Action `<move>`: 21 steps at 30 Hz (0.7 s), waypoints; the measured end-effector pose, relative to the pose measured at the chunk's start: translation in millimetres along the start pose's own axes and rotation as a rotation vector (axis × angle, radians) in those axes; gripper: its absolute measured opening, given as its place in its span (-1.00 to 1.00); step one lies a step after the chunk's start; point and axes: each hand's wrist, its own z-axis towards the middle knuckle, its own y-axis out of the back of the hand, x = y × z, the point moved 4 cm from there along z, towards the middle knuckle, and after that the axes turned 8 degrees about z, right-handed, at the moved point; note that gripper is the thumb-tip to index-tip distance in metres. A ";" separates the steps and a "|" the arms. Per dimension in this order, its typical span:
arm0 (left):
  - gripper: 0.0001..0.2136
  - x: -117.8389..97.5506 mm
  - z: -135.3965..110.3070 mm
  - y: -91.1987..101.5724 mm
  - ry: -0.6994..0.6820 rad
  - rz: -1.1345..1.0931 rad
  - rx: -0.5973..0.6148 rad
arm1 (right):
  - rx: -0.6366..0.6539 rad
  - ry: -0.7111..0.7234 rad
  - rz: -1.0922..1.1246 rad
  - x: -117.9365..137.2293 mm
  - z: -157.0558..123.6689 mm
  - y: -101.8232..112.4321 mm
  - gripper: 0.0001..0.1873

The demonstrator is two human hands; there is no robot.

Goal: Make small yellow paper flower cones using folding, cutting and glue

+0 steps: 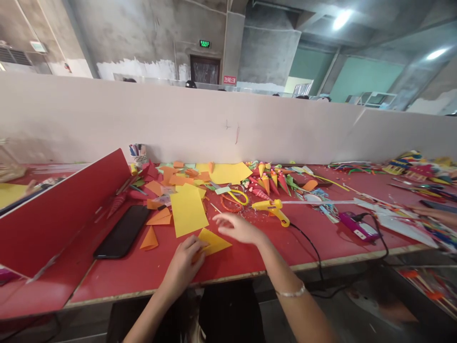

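My left hand (186, 256) pinches the left end of a folded yellow paper piece (216, 243) close to the table's front edge. Just above and right of that piece hovers my right hand (243, 229), fingers stretched out and apart, holding nothing. A larger yellow sheet (188, 213) lies flat behind the folded one. Yellow-handled scissors (240, 196) rest beyond my right fingertips. To their right is a yellow hot glue gun (269, 206) with a clear glue stick in its back. An orange paper cone (149, 239) sits left of my left hand.
A black phone (123, 232) lies at left beside an upright red board (67, 209). Several finished paper cones (273, 178) and orange scraps (162, 216) are piled behind. A purple power strip (359, 227) and the glue gun's cord are at right. Another person's hand (433, 215) shows far right.
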 end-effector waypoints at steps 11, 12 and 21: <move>-0.78 4.7 -4.4 -8.8 0.073 0.102 0.118 | -0.414 -0.586 -0.511 -96.7 122.8 66.5 -0.72; -0.77 5.0 -4.8 -9.6 0.081 0.100 0.128 | -0.430 -0.626 -0.514 -103.6 126.7 67.3 -0.69; -0.76 7.6 -5.3 -14.0 0.117 0.090 0.190 | -0.456 -0.795 -0.477 -132.0 154.7 81.1 -0.68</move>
